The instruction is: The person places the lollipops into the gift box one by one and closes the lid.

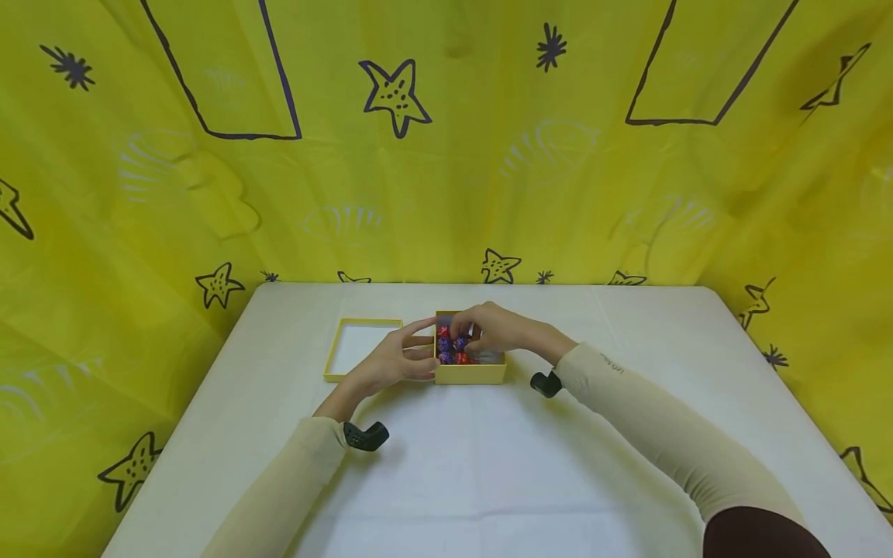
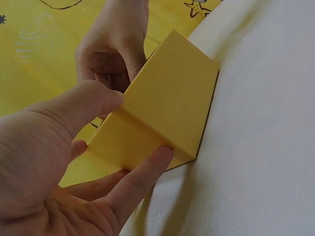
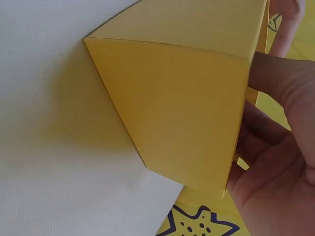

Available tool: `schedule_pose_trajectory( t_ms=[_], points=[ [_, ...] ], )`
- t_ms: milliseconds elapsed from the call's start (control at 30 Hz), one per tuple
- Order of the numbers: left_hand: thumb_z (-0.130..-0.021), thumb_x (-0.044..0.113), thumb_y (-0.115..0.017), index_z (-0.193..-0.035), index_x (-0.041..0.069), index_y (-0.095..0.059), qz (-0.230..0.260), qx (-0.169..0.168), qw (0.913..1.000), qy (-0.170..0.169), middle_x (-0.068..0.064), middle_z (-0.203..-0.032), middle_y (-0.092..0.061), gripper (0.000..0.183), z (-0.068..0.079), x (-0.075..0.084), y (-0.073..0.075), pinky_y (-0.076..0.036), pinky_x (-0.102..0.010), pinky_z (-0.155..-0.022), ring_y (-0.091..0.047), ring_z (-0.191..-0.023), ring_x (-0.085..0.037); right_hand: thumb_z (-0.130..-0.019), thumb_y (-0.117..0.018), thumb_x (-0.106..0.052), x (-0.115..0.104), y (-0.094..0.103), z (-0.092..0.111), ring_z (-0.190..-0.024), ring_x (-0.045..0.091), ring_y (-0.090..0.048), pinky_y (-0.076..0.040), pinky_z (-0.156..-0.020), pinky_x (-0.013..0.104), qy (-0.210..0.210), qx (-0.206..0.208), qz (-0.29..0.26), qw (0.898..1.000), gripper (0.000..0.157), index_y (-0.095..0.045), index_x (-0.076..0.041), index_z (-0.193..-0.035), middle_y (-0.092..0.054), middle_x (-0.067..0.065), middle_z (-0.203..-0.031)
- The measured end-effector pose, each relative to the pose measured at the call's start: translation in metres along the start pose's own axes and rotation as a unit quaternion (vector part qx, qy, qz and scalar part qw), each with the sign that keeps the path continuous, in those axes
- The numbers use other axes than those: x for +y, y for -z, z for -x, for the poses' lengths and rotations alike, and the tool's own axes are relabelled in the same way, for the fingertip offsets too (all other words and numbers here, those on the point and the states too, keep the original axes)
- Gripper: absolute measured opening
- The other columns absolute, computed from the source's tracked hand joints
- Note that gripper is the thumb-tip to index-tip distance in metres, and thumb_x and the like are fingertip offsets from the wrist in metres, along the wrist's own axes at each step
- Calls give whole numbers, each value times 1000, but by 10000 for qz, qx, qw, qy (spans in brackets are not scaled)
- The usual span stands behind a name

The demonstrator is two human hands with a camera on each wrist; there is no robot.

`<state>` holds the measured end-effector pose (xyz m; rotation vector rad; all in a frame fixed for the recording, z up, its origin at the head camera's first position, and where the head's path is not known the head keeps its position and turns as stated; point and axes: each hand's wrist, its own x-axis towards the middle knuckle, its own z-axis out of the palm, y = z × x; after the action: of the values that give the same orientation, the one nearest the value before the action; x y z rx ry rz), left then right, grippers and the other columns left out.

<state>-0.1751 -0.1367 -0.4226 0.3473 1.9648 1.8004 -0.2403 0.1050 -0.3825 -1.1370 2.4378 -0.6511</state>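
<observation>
A yellow box (image 1: pixel 470 375) stands on the table, holding several red and purple foil-wrapped candies (image 1: pixel 445 346) in its left half. My left hand (image 1: pixel 387 359) is at the box's left side. In the left wrist view its thumb touches the top edge, and an outstretched finger presses the side wall (image 2: pixel 133 142). From the right, my right hand (image 1: pixel 497 328) reaches over the rim, thumb and fingers bent down around a candy inside the box. The walls hide those fingertips in both wrist views.
Left of the box lies a yellow-rimmed lid (image 1: pixel 336 346) with its white inside facing up. A white cloth covers the table (image 1: pixel 446 457). Behind it hangs a yellow curtain (image 1: pixel 446 178) with drawn stars.
</observation>
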Motion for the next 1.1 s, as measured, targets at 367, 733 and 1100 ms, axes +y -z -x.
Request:
schedule_pose_trajectory(
  t_ms=[367,733,1100],
  points=[
    [-95,-2,-71,-163,17,-30,-81,61,9999,33,-31,-154,-41,82,0,1,0,-61,-46,-90,-54,-132,-44,-93,-75,-3,-3,1,1,-92,17,-65,-59,-85,29,-168,-23,32,9999,24,-69,-10,-115,-70,5,-111],
    [-95,-3,-71,-162,19,-31,-37,26,10000,19,-31,-154,-40,81,0,4,-1,-61,-47,-91,-57,-129,-45,-93,-75,-4,-2,1,2,-94,17,-66,-59,-87,30,-181,1,22,9998,24,-69,-10,-116,-70,6,-113],
    [-95,-1,-71,-163,18,-30,77,6,9999,105,-31,-155,-39,81,1,3,-1,-60,-47,-92,-59,-126,-44,-93,-76,-5,-3,2,4,-94,17,-67,-59,-86,30,-47,-29,16,10000,28,-69,-10,-119,-70,5,-111]
  ],
)
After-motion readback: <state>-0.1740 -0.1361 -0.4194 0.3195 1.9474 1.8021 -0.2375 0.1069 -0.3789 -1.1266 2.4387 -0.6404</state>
